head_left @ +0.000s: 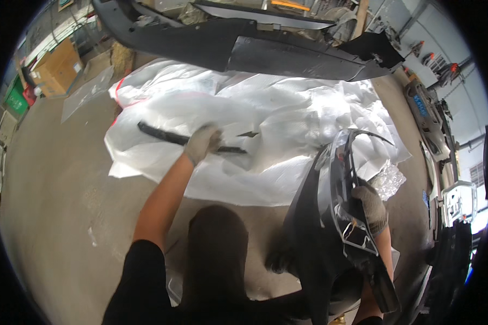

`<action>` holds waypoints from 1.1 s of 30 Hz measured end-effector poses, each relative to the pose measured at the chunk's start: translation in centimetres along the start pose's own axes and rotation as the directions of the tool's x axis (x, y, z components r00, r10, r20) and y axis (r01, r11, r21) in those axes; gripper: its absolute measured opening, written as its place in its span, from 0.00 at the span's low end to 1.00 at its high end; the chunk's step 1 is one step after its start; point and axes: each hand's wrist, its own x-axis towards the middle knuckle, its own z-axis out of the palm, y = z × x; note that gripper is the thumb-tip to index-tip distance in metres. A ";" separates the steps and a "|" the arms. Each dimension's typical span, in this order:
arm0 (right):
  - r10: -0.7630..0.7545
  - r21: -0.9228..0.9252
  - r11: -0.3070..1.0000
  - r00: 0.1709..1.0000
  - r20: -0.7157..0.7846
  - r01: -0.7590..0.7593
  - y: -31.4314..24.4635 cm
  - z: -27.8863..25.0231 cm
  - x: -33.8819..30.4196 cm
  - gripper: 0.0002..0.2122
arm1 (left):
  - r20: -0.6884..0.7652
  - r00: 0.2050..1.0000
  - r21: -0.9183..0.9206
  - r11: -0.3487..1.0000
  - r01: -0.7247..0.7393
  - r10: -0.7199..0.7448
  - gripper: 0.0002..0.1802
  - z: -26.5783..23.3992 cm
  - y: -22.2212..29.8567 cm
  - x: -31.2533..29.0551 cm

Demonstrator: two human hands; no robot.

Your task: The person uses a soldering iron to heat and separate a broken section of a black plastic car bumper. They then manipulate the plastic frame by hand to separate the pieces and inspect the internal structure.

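My left hand (203, 143), in a light work glove, is closed around the middle of a long black trim strip (163, 134). The strip lies at or just above a white foam sheet (211, 184); whether it touches cannot be told. A small dark pointed mark or piece (248, 134) shows beside it on the sheet. On the right, my gloved right hand (372, 208) grips the edge of a large black plastic car body part (309, 216), which stands tilted by my leg. It has a frame-like opening with light-coloured wire or clips inside. The fingers are partly hidden behind its edge.
A long black bumper (287, 51) stretches across the far side, beyond the sheet. A cardboard box (57, 67) and clear plastic film (87, 95) are at the far left. Crumpled clear wrap (389, 181) lies at the sheet's right edge. Another bumper (428, 116) stands along the right wall.
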 end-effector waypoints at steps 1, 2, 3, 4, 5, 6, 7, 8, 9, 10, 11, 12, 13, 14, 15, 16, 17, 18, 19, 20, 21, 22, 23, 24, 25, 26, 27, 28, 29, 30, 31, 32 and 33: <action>0.003 -0.060 0.998 1.000 -0.005 -0.004 -0.1 -0.9 0.3 0.22 | -0.075 0.996 0.021 0.999 0.045 -0.044 0.14 -1.4 -2.4 1.3; 0.025 -0.040 0.999 0.995 -0.096 -0.029 -0.4 0.0 -0.3 0.25 | -0.153 0.982 0.030 0.993 0.118 -0.112 0.11 -2.6 -5.9 1.6; 0.007 -0.019 1.000 0.995 -0.100 -0.009 -0.2 0.5 -0.6 0.27 | -0.184 0.974 -0.001 0.991 0.137 -0.135 0.09 -3.6 -9.3 2.3; -0.024 -0.013 1.000 0.994 -0.106 0.023 -0.6 1.0 -0.5 0.28 | -0.204 0.967 -0.042 0.989 0.144 -0.150 0.07 -4.3 -12.1 3.9; -0.001 -0.013 1.000 0.996 -0.090 0.000 -1.1 1.1 -0.7 0.28 | -0.181 0.968 -0.132 0.980 0.152 -0.174 0.06 -5.3 -14.8 5.3; -0.013 -0.030 1.000 0.987 -0.161 0.009 -1.5 2.1 -0.9 0.28 | -0.157 0.967 -0.223 0.961 0.160 -0.198 0.06 -6.3 -17.4 6.7; 0.008 -0.032 0.999 0.984 -0.181 -0.014 -2.1 3.1 -0.7 0.28 | -0.147 0.965 -0.310 0.937 0.163 -0.217 0.06 -8.1 -19.7 7.9; 0.029 -0.027 0.999 0.983 -0.179 -0.034 -2.6 3.9 0.1 0.29 | -0.145 0.970 -0.443 0.889 0.113 -0.196 0.07 -11.2 -21.6 9.1; 0.068 -0.028 0.997 0.972 -0.223 -0.076 -2.4 3.4 0.2 0.29 | -0.325 0.905 -0.411 0.903 0.127 -0.275 0.10 -8.6 -21.4 9.7; 0.079 -0.028 0.996 0.968 -0.237 -0.088 -2.6 3.5 0.1 0.30 | -0.256 0.929 -0.414 0.899 0.144 -0.267 0.10 -9.3 -23.5 11.3; 0.089 -0.031 0.995 0.969 -0.233 -0.099 -2.5 3.4 0.1 0.31 | -0.255 0.920 -0.443 0.882 0.164 -0.299 0.10 -9.2 -23.9 12.0; 0.100 -0.033 0.993 0.967 -0.236 -0.111 -2.7 3.2 -0.1 0.32 | -0.247 0.909 -0.471 0.862 0.191 -0.336 0.11 -8.2 -24.0 12.8; 0.048 -0.155 0.984 0.962 -0.269 -0.092 -2.3 2.9 -0.1 0.33 | -0.287 0.868 -0.460 0.853 0.245 -0.404 0.11 -7.5 -23.6 13.9; 0.054 -0.102 0.991 0.965 -0.258 -0.083 -2.4 3.0 -0.3 0.34 | -0.327 0.821 -0.452 0.840 0.299 -0.468 0.11 -6.6 -23.1 15.1; 0.057 -0.049 0.996 0.970 -0.235 -0.071 -2.6 3.2 -0.3 0.34 | -0.374 0.768 -0.446 0.827 0.342 -0.520 0.11 -6.5 -23.1 16.1; 0.059 0.003 0.998 0.976 -0.210 -0.060 -2.7 3.4 -0.4 0.35 | -0.419 0.753 -0.416 0.845 0.337 -0.507 0.10 -6.1 -23.4 16.6; 0.039 0.004 0.999 0.974 -0.224 -0.039 -2.4 3.5 -0.1 0.36 | -0.478 0.734 -0.381 0.867 0.320 -0.481 0.09 -6.7 -23.7 17.2; 0.043 -0.012 0.999 0.979 -0.198 -0.047 -2.3 3.3 0.3 0.36 | -0.537 0.712 -0.347 0.888 0.303 -0.452 0.09 -7.4 -23.9 17.5; 0.052 -0.024 0.998 0.982 -0.181 -0.057 -2.3 3.1 0.6 0.36 | -0.551 0.731 -0.336 0.909 0.248 -0.403 0.07 -8.1 -24.2 17.6; 0.061 -0.038 0.997 0.985 -0.159 -0.068 -2.4 3.0 0.8 0.36 | -0.568 0.745 -0.325 0.927 0.189 -0.351 0.06 -9.0 -24.5 17.2; 0.070 -0.048 0.995 0.975 -0.212 -0.082 -2.8 3.6 0.9 0.35 | -0.572 0.761 -0.303 0.941 0.152 -0.308 0.06 -8.9 -24.8 16.4; 0.073 -0.062 0.994 0.974 -0.213 -0.088 -3.0 3.6 0.9 0.35 | -0.523 0.790 -0.392 0.913 0.112 -0.321 0.06 -8.6 -25.3 15.2; 0.066 -0.070 0.994 0.972 -0.226 -0.084 -3.0 3.4 0.6 0.35 | -0.460 0.827 -0.473 0.878 0.081 -0.324 0.06 -6.7 -24.9 13.9; 0.057 -0.073 0.994 0.971 -0.232 -0.076 -3.0 3.1 0.2 0.35 | -0.401 0.860 -0.546 0.836 0.052 -0.315 0.06 -4.9 -23.9 12.3; 0.035 -0.086 0.995 0.980 -0.197 -0.053 -2.4 2.3 0.5 0.34 | -0.394 0.882 -0.604 0.796 -0.036 -0.259 0.07 -3.9 -21.4 10.2; 0.020 -0.065 0.997 0.989 -0.148 -0.030 -2.9 2.9 0.5 0.32 | -0.374 0.903 -0.672 0.733 -0.105 -0.213 0.08 -2.4 -19.8 8.1; -0.003 -0.080 0.997 0.992 -0.129 -0.007 -2.7 2.8 0.8 0.31 | -0.295 0.943 -0.695 0.712 -0.101 -0.154 0.08 -2.5 -19.0 6.4; -0.024 -0.097 0.995 0.994 -0.109 0.013 -2.3 2.4 1.1 0.29 | -0.215 0.972 -0.716 0.692 -0.091 -0.094 0.08 -2.9 -18.5 4.5; -0.006 -0.131 0.991 0.995 -0.101 -0.007 -2.3 1.9 1.4 0.25 | -0.200 0.972 -0.720 0.691 -0.062 -0.122 0.10 -3.1 -17.1 2.4; -0.032 -0.175 0.984 0.996 -0.088 0.016 -2.0 1.5 1.6 0.24 | -0.180 0.972 -0.725 0.688 -0.028 -0.151 0.12 -2.7 -15.2 0.1; -0.056 -0.221 0.975 0.995 -0.084 0.037 -1.5 1.0 1.6 0.23 | -0.189 0.975 -0.713 0.699 -0.055 -0.116 0.17 -1.5 -13.3 -2.1; -0.024 -0.166 0.986 0.996 -0.084 0.010 -1.6 0.8 1.4 0.19 | -0.160 0.987 -0.691 0.718 -0.091 -0.029 0.19 -0.3 -11.1 -4.0; 0.007 -0.105 0.994 0.997 -0.082 -0.015 -1.6 0.5 1.3 0.16 | -0.125 0.990 -0.663 0.737 -0.129 0.060 0.21 0.8 -8.9 -5.8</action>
